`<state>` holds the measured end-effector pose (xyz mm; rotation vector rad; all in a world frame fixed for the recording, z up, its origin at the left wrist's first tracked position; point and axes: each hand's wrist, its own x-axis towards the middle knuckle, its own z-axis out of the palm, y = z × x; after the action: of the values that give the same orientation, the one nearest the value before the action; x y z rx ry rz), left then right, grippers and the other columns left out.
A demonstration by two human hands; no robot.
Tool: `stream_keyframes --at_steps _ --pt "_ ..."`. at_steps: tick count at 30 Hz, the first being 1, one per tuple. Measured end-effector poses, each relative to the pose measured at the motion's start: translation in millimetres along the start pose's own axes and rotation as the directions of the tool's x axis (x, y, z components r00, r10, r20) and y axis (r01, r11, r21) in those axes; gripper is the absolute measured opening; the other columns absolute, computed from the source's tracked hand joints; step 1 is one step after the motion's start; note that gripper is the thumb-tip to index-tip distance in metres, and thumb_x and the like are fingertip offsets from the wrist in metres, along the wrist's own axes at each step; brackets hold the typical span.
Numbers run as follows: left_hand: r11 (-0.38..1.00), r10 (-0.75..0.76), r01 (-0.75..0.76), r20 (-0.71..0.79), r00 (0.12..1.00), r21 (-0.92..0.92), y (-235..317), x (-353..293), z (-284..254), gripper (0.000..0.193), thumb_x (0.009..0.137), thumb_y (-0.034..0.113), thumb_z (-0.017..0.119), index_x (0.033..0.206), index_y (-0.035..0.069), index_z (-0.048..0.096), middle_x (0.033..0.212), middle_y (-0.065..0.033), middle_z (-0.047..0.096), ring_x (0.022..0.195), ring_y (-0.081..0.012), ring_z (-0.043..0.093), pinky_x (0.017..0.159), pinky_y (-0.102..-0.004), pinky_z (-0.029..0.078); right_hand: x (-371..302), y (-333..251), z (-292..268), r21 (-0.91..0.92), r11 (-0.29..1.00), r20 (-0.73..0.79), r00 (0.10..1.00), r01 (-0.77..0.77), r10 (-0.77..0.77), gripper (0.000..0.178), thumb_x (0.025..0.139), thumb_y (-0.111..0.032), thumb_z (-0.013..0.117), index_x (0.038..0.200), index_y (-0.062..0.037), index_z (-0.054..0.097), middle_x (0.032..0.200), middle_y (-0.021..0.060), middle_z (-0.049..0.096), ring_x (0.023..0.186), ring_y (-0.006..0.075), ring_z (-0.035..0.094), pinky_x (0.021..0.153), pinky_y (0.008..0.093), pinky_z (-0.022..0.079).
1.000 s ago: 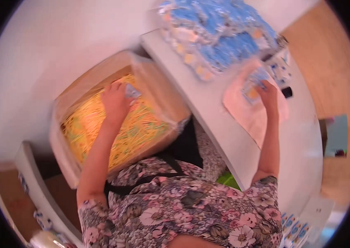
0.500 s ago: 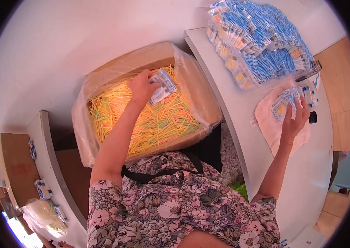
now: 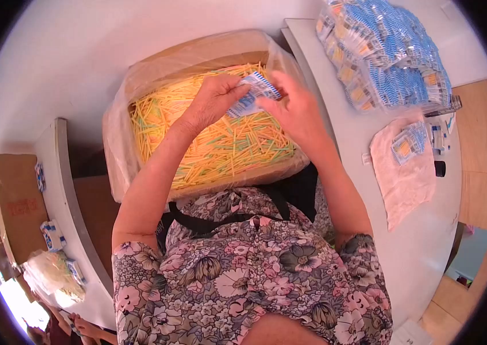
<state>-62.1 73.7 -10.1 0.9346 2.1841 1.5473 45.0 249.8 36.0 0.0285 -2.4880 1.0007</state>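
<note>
Over the big carton [image 3: 306, 158], my left hand [image 3: 212, 103] pinches a small clear plastic bag [image 3: 249, 106] with a blue-and-white striped top edge. My right hand [image 3: 301, 112] is at the bag's right edge, thumb and fingers apart and slightly blurred; whether it touches the plastic is unclear. Beneath both hands, thin yellow, orange and green sticks [image 3: 214, 155] fill the carton, which has a clear plastic liner. On the table to the right, similar small bags [image 3: 409, 144] with yellowish contents lie on a pink cloth [image 3: 401, 187].
A large clear sack of blue-striped packets [image 3: 387, 57] stands on the white table [image 3: 358, 138] at the far right. A black cap-like object [image 3: 440, 168] sits beside the cloth. At left are a shelf edge [image 3: 62, 172], a brown carton [image 3: 22, 201] and another person's hands [image 3: 82, 326].
My right hand has left the bags on the pink cloth and come over the carton to the bag in my left hand. That bag has moved slightly right and up in view.
</note>
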Motion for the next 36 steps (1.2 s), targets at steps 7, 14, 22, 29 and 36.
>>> stream_keyframes --at_steps 7,14,22,29,36 --pt "0.983 0.095 -0.065 -0.171 0.981 0.170 -25 8 1 0.019 0.091 0.018 0.057 0.102 0.005 0.067 0.083 -0.0054 0.065 0.075 -0.0148 0.059 0.065 -0.0297 0.045 37 14 34 0.015 0.982 0.267 0.947 -0.189 0.178 0.025 0.083 -0.019 0.067 0.098 0.0007 0.062 0.089 0.0147 0.064 0.073 0.0255 0.059 0.066 0.0349 0.047" --pt "0.671 0.435 -0.095 -0.287 0.853 0.735 -46 -9 -16 0.033 0.090 0.021 0.058 0.123 0.017 0.058 0.113 -0.0060 0.064 0.107 -0.0233 0.058 0.090 -0.0444 0.038 -2 8 24 -0.448 0.848 0.429 0.900 0.281 -0.072 0.024 0.077 -0.016 0.069 0.095 -0.0031 0.062 0.103 0.0143 0.058 0.100 0.0316 0.055 0.081 0.0431 0.046" --pt "0.986 -0.093 0.011 -0.494 0.864 -0.167 -7 -65 -49 0.021 0.094 0.020 0.057 0.099 0.002 0.067 0.085 -0.0012 0.065 0.078 -0.0088 0.054 0.073 -0.0219 0.042 -34 -27 38 -0.110 0.817 0.821 0.514 0.566 -0.246 0.029 0.068 -0.013 0.070 0.093 -0.0047 0.058 0.096 0.0084 0.054 0.095 0.0257 0.053 0.078 0.0380 0.044" --pt "0.853 -0.311 -0.039 -0.568 0.762 -0.520 -30 -120 -64 0.024 0.096 0.020 0.054 0.095 -0.001 0.067 0.085 0.0042 0.062 0.079 -0.0025 0.050 0.072 -0.0196 0.041 -28 -34 59 -0.019 0.735 0.801 0.451 0.678 -0.394 0.029 0.069 -0.010 0.065 0.095 -0.0061 0.055 0.097 0.0065 0.052 0.096 0.0236 0.050 0.079 0.0360 0.040" --pt "0.806 -0.368 -0.109 -0.636 0.678 -0.582 -50 -131 -64 0.023 0.097 0.020 0.053 0.099 0.001 0.066 0.089 0.0040 0.063 0.080 -0.0024 0.051 0.073 -0.0196 0.042 -34 -75 113 0.152 0.711 0.789 0.349 0.686 -0.506 0.025 0.072 -0.015 0.064 0.094 -0.0074 0.056 0.097 0.0061 0.053 0.098 0.0228 0.051 0.081 0.0389 0.040"
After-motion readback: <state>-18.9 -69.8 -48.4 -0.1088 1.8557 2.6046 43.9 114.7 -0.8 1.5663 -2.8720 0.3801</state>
